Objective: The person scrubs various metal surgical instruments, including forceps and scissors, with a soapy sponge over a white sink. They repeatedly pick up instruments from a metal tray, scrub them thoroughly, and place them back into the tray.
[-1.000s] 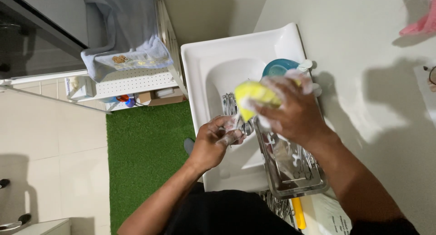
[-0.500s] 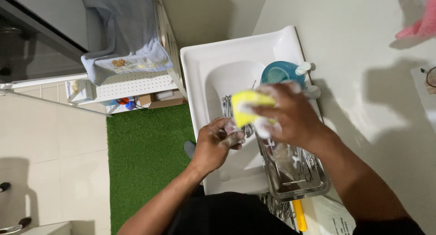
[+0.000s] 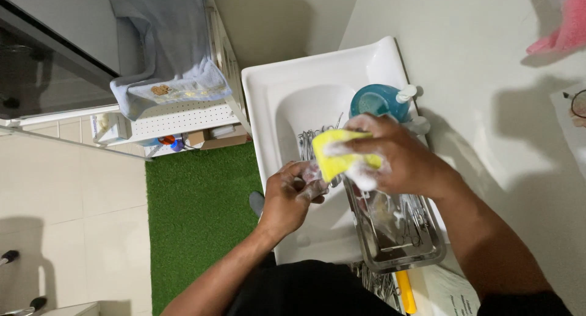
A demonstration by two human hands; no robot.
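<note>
Over the white sink (image 3: 274, 96), my right hand (image 3: 403, 160) grips a soapy yellow sponge (image 3: 334, 154) and presses it against a small metal item. My left hand (image 3: 290, 197) holds that item (image 3: 317, 180), foam on its fingers; most of it is hidden by the fingers and suds. Several metal instruments (image 3: 308, 142) lie in the basin beneath the hands. Below my right hand, on the sink's right side, rests a steel tray (image 3: 421, 255) with more metal tools in it.
A blue soap pump bottle (image 3: 375, 101) stands at the sink's far right corner. Green turf mat (image 3: 189, 218) covers the floor left of the sink. A white perforated shelf with a towel (image 3: 165, 90) is beyond. A yellow-handled tool (image 3: 406, 291) lies near the tray.
My right hand with the sponge has slid left and down onto the item in my left hand, uncovering more of the blue bottle. The left hand has stayed almost still.
</note>
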